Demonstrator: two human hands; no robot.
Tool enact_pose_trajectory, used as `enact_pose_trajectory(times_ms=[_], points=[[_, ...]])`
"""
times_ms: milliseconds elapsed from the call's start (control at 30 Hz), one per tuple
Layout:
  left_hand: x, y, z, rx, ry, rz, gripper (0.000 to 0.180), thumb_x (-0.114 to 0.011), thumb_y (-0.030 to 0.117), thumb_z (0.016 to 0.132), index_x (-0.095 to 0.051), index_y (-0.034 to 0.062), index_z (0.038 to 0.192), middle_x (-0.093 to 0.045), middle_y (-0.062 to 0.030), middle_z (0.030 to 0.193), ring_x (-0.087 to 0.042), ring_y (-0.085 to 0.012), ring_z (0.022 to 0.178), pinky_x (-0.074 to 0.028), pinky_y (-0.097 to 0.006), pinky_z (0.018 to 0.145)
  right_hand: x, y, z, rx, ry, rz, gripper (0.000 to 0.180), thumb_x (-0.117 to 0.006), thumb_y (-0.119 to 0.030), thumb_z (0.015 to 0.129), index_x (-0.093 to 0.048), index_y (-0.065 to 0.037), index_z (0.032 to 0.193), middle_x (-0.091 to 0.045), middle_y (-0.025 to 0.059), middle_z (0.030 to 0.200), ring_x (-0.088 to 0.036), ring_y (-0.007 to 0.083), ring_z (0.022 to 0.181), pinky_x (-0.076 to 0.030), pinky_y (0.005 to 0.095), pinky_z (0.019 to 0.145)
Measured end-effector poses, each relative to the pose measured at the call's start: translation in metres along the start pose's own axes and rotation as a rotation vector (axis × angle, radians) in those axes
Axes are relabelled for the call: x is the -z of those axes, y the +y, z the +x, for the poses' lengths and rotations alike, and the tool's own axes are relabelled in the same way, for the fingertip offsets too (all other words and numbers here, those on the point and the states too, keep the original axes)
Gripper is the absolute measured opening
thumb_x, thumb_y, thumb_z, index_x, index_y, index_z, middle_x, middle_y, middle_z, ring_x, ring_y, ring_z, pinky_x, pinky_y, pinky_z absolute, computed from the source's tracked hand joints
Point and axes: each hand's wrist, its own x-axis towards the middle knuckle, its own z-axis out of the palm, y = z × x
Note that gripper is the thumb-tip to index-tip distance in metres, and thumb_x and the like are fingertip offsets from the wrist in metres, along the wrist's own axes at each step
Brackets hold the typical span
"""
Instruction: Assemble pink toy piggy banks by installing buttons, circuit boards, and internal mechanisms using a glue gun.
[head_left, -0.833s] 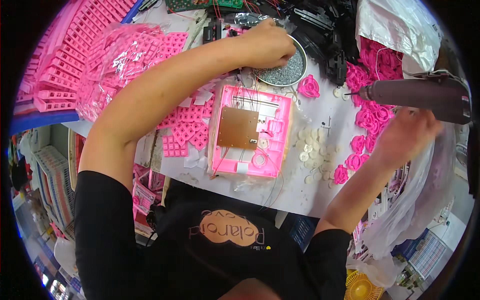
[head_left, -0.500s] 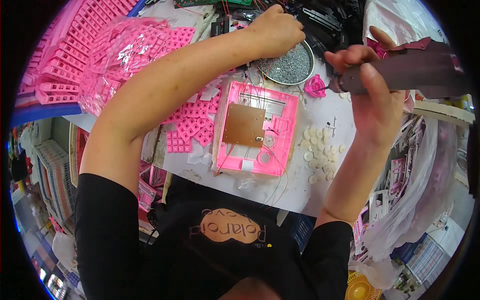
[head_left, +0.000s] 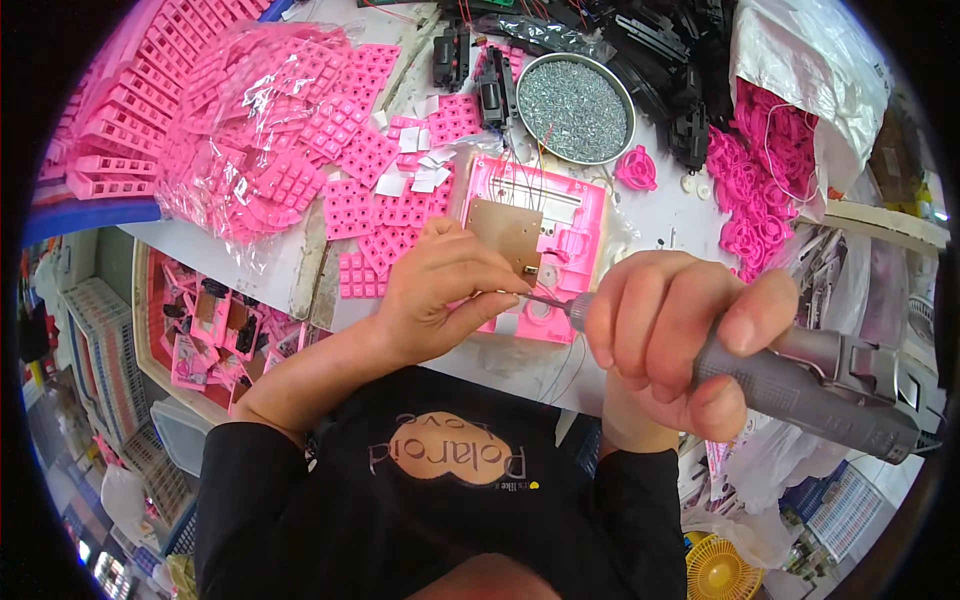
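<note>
My right hand (head_left: 680, 340) is wrapped round a grey electric screwdriver (head_left: 800, 385), its thin bit aimed left. At the bit's tip my left hand (head_left: 435, 290) is closed in a pinch of thumb and fingers; anything between them is too small to make out. Both hands are over the near part of a pink plastic housing (head_left: 585, 215) lying open on the table. A brown circuit board (head_left: 505, 228) with thin wires sits inside it. Just beyond the housing stands a round metal bowl (head_left: 632, 110) full of small silvery screws (head_left: 575, 105).
Pink keypad pieces (head_left: 365, 155) and a clear bag of pink parts (head_left: 255, 130) fill the left side. Black plastic parts (head_left: 650, 60) lie at the back. Pink ring-shaped parts (head_left: 765, 160) spill from a white bag (head_left: 800, 50) at the right.
My left hand has come back from the screw bowl to the bit's tip, now pinching. My right hand has brought the screwdriver nearer, toward the housing's near edge.
</note>
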Motion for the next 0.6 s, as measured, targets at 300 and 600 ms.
enact_pose_trajectory(times_ms=[300,600], points=[[0.001,-0.003,-0.004,-0.044,0.063,-0.082,0.021,-0.081,0.006,0.078,-0.071,0.0122,0.096,-0.071,0.0005,0.089,-0.062,-0.0157,0.073,-0.039,-0.035,0.079,-0.006,0.01,-0.002,0.008,0.029,0.048,0.034,-0.068,-0.012,0.093,-0.047,-0.008,0.118,-0.055,0.0038,0.068,-0.053,0.0172,0.058,-0.048,0.0359,0.057],[-0.003,-0.003,-0.006,-0.139,0.129,0.085,0.024,-0.083,0.007,0.074,-0.071,0.0123,0.094,-0.068,0.0015,0.086,-0.06,-0.0158,0.072,-0.039,-0.035,0.078,-0.012,0.012,-0.003,-0.034,0.073,-0.003,0.035,-0.069,-0.016,0.093,-0.046,-0.009,0.118,-0.054,0.0045,0.067,-0.052,0.0173,0.058,-0.049,0.0371,0.059]])
